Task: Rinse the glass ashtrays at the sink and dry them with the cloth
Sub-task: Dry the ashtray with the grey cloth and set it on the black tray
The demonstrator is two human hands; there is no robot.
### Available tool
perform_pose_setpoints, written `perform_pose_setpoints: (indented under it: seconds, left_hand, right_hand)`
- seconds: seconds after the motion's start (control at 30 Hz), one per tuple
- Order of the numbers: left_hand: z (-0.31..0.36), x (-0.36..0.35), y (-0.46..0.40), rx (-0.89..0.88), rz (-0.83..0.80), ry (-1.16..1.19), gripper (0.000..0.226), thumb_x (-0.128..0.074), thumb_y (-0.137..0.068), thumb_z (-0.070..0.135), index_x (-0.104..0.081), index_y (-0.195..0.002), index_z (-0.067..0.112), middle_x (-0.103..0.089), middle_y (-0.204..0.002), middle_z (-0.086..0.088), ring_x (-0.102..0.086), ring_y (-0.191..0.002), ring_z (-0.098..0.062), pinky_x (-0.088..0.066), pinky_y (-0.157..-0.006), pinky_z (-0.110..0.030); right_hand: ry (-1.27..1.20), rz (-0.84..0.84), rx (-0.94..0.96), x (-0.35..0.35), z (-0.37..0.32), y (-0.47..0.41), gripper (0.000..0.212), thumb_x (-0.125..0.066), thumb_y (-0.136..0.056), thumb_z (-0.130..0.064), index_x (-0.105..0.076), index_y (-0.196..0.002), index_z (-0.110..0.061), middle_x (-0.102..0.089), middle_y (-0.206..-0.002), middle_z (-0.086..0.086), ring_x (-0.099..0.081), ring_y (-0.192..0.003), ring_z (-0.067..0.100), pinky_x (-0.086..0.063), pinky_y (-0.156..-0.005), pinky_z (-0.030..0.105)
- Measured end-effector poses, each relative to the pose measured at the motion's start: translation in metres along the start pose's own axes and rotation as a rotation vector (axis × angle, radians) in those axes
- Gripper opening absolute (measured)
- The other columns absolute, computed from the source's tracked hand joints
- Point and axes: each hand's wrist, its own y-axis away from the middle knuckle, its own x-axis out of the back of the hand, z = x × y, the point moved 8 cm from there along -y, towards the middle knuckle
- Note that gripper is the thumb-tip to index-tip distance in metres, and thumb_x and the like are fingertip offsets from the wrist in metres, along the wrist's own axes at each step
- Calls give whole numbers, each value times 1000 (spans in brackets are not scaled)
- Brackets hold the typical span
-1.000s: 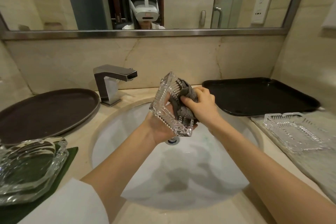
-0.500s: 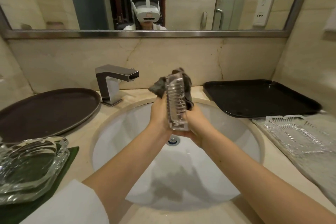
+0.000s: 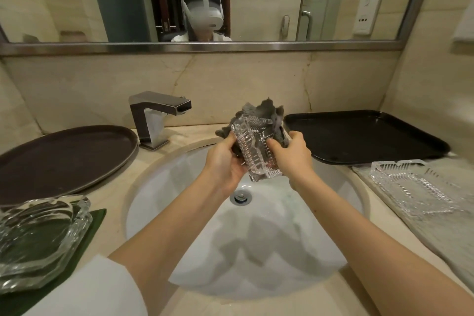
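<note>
Glass ashtray (image 3: 254, 150) tilts on edge above our white sink (image 3: 159, 195), gray cloth (image 3: 266, 114) bunched behind it. Our left hand (image 3: 225, 161) grips ashtray and cloth; our right hand (image 3: 292, 154) pinches both. Another ashtray (image 3: 410, 187) lies on a towel (image 3: 436, 228) beside an empty black tray (image 3: 359, 136).

basin (image 3: 320, 251) open below hands; faucet (image 3: 154, 120) blocks 10 o'clock; round tray (image 3: 64, 159) at 9 and black tray (image 3: 364, 136) at 2 lie bare; glass dish (image 3: 38, 238) crowds 8, ribbed ashtray (image 3: 410, 190) sits at 3
</note>
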Motion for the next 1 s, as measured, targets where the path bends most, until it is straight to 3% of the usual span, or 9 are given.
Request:
perform_pose_setpoints:
  seconds: [0.13, 0.27, 0.37, 0.47, 0.57, 0.67, 0.87, 0.93, 1.0]
  left_hand:
    - [-2, 3, 2, 15, 16, -22, 37, -38, -100, 27, -55, -123, 4, -59, -125, -16, -57, -112, -31, -53, -81, -40]
    - [-3, -7, 10, 100, -109, -131, 60, -37, -89, 59, -61, -121, 14, -66, -118, -10, -63, -108, -25, -54, -85, -40]
    - [-4, -1, 10, 21, 6, -254, 36, -57, -89, 35, -64, -111, 8, -70, -104, -13, -69, -85, -23, -58, -72, -31]
    - [1, 20, 2, -39, 192, -180, 29, -56, -92, 22, -62, -113, 4, -67, -110, -17, -66, -95, -32, -53, -86, -41]
    - [4, 23, 1, -54, 224, -161, 17, -54, -92, 19, -67, -97, 8, -68, -106, -18, -65, -98, -37, -49, -93, -52]
    - [5, 21, 1, -96, 238, -181, 8, -56, -91, 16, -64, -89, 14, -67, -101, -15, -64, -94, -33, -50, -91, -50]
    - [9, 35, 1, -82, 340, -342, 27, -67, -78, 40, -63, -85, 14, -69, -103, -16, -63, -100, -36, -47, -95, -53]
    - [8, 32, 3, -39, 342, -399, 25, -62, -86, 39, -60, -85, 14, -66, -94, -8, -62, -89, -27, -52, -81, -40]
    - [11, 29, 2, -58, 346, -494, 33, -59, -88, 38, -57, -107, 11, -61, -96, -1, -54, -82, -15, -42, -61, -28]
  right_hand:
    - [63, 53, 14, 7, 1, -5, 55, -56, -92, -30, -30, -137, -11, -49, -124, 14, -56, -97, 24, -52, -85, 42]
    - [248, 128, 210, 12, -14, -1, 26, -51, -95, -26, -51, -114, -8, -57, -106, 9, -57, -93, 24, -46, -74, 35]
    - [342, 98, 304, 3, -20, 3, 20, -51, -94, -26, -57, -100, -8, -60, -96, 7, -58, -91, 24, -47, -73, 35]
    - [-27, -85, 215, -6, -23, 6, 22, -59, -90, -25, -60, -102, -7, -65, -96, 9, -61, -93, 23, -51, -78, 34]
    - [-644, -548, -25, -28, -27, 23, 31, -61, -83, -19, -59, -111, -6, -67, -104, 11, -63, -99, 24, -53, -86, 34]
    - [-864, -766, -86, -37, -33, 39, 35, -64, -74, -16, -63, -107, -5, -67, -102, 13, -63, -96, 25, -49, -92, 39]
    - [-688, -604, -76, -36, -24, 32, 18, -50, -87, -7, -62, -100, -4, -63, -95, 15, -59, -90, 26, -50, -80, 37]
    - [-616, -499, -77, -32, -18, 25, 20, -48, -89, -5, -58, -106, -1, -62, -91, 15, -59, -84, 26, -50, -69, 35]
    - [-537, -419, -65, -26, -17, 19, 19, -49, -89, -6, -58, -104, 1, -62, -81, 12, -60, -75, 22, -51, -58, 29]
